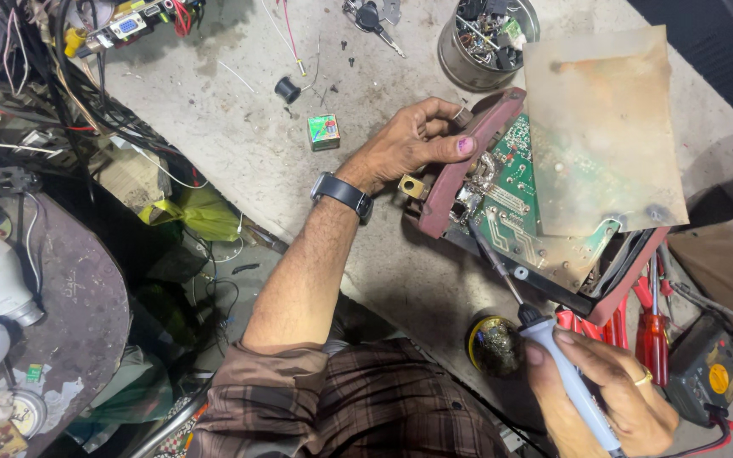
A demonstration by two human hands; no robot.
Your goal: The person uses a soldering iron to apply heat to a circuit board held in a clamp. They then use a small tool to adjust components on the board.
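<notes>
My left hand grips the left edge of a dark red plastic casing that holds a green circuit board. A translucent stained sheet covers the board's right part. My right hand holds a light blue soldering iron; its thin tip rests on the board near a shiny metal part. A black watch sits on my left wrist and a ring is on my right hand.
A round tin of dark flux lies beside the iron. Red-handled screwdrivers and a meter are at right. A metal can of parts, keys, a small green box and tangled wires surround the bench.
</notes>
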